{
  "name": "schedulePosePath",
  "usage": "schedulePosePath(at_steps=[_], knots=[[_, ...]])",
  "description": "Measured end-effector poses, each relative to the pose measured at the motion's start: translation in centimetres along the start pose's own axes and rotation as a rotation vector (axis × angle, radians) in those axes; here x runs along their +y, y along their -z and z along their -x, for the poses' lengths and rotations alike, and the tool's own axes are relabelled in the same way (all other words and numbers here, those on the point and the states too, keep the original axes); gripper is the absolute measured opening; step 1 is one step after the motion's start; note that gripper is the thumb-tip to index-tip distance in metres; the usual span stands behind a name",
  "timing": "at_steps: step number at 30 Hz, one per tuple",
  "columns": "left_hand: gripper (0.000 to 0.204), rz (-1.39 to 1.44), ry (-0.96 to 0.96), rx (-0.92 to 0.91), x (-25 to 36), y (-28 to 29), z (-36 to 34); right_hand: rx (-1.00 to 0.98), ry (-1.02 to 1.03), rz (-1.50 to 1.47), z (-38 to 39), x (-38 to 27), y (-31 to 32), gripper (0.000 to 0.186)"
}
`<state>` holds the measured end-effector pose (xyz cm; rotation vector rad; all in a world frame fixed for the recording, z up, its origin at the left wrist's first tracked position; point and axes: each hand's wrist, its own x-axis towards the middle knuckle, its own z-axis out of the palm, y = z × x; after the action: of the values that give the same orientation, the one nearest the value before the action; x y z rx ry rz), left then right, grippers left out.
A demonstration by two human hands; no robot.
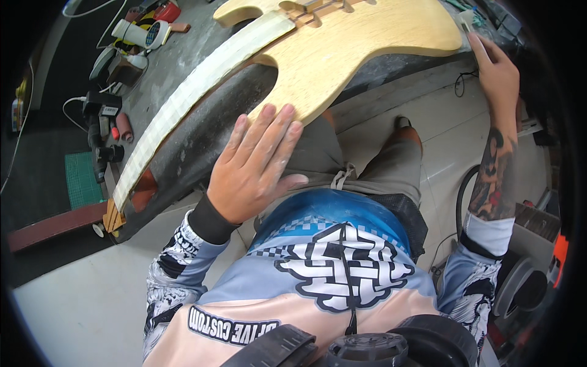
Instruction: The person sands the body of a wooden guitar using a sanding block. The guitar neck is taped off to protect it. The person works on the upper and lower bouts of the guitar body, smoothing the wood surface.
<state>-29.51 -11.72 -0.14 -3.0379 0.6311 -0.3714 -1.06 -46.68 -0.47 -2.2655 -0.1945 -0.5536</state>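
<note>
— Wood, pale and unfinished: what lies on the surface (183, 79), seen from the head camera?

— An unfinished guitar body (361, 43) with its long neck (195, 92) attached, resting on a grey padded surface. The neck runs toward the lower left.

— And the left hand (257, 165)?

— It lies flat, fingers spread, its fingertips (269, 116) on the body's lower horn; its grip is open and holds nothing.

— The right hand (498, 70)?

— It rests at the body's far right edge, fingers extended; whether its grip closes on anything cannot be told.

— Beyond the neck?

— Small tools and a charger (101, 104) lie at the surface's left end, well apart from both hands.
</note>
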Motion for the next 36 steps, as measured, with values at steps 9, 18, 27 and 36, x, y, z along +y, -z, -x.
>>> schedulePosePath(at_steps=[9, 18, 27, 36], knots=[[0.093, -0.054, -0.141, -0.049, -3.2, 0.9, 1.4, 0.087, -0.513, -0.338, 12.2, 11.4, 6.0, 0.034], [0.086, 0.014, -0.180, -0.041, -0.9, 1.3, -4.1, 0.143, -0.714, -0.307, 18.6, 14.9, 7.7, 0.032], [0.089, 0.010, -0.125, -0.044, -3.3, 1.7, 1.8, 0.134, -0.643, -0.349, 15.2, 11.0, 5.6, 0.032], [0.067, 0.162, 0.005, 0.140, -3.5, -1.0, 2.6, 0.095, -0.335, -0.211, 9.7, 2.8, 4.4, 0.027]])
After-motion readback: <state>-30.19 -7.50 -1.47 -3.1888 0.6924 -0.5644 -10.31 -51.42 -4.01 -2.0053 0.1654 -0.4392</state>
